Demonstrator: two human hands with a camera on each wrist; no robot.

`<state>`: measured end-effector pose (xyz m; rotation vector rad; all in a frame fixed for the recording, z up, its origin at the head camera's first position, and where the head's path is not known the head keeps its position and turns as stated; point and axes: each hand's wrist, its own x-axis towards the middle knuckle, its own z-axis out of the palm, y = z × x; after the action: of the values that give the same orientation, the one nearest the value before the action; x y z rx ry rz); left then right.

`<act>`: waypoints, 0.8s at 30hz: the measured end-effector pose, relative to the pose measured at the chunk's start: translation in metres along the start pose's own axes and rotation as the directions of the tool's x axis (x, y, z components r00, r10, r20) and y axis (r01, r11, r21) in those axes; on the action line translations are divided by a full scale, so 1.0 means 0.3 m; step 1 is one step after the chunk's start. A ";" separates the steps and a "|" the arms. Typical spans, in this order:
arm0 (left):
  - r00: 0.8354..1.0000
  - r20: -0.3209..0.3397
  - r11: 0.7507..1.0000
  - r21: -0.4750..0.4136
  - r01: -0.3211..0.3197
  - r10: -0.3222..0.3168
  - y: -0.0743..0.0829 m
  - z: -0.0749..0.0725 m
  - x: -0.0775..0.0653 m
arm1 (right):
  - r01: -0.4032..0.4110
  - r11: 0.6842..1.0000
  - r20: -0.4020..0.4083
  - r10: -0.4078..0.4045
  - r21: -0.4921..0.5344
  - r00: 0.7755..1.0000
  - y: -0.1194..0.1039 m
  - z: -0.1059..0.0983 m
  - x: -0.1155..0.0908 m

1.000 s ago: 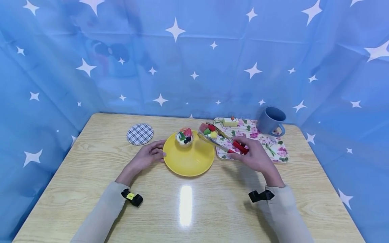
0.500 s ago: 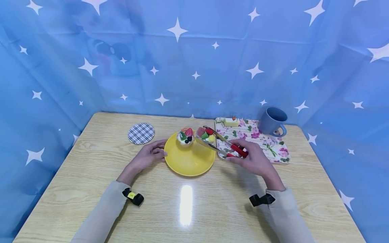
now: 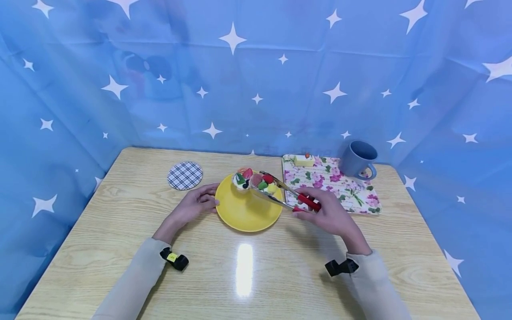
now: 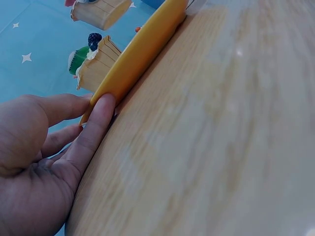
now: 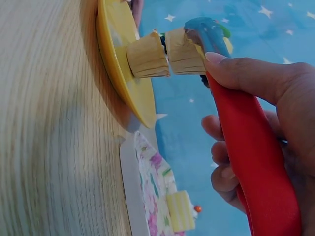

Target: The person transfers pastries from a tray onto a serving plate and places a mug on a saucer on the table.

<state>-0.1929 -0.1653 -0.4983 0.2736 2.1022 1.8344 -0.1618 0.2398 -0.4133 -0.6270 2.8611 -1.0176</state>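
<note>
From left to right, we see the left grip (image 3: pixel 196 204) pinching the rim of the yellow plate (image 3: pixel 247 218); we judge a light, steady hold best here. The standing cupcake (image 3: pixel 241 180) occupies the plate's far side. Just right of it, we find the held cupcake (image 3: pixel 262 184) raised above the plate between the arms of the tongs (image 3: pixel 307 201); we advise lowering it level, nearer the bare front, to spare its neighbour. The right grip (image 3: pixel 330 213) closes round the red handles; we recommend easing its squeeze only once the base sits flat.
</note>
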 end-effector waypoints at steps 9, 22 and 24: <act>1.000 0.001 1.000 -0.014 0.006 -0.006 -0.001 0.001 0.002 | 0.067 0.998 0.013 -0.067 0.014 0.998 -0.014 0.023 0.006; 1.000 -0.008 1.000 -0.001 0.001 -0.001 0.001 -0.001 -0.001 | 0.089 0.996 0.031 -0.090 0.011 0.995 -0.052 0.057 0.011; 1.000 -0.003 1.000 0.001 -0.001 0.001 -0.001 -0.002 -0.003 | 0.091 0.996 0.037 -0.091 0.018 0.995 -0.058 0.067 0.013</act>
<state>-0.1921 -0.1662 -0.4983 0.2725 2.1049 1.8355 -0.1557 0.2142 -0.4180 -0.7730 2.8129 -1.0277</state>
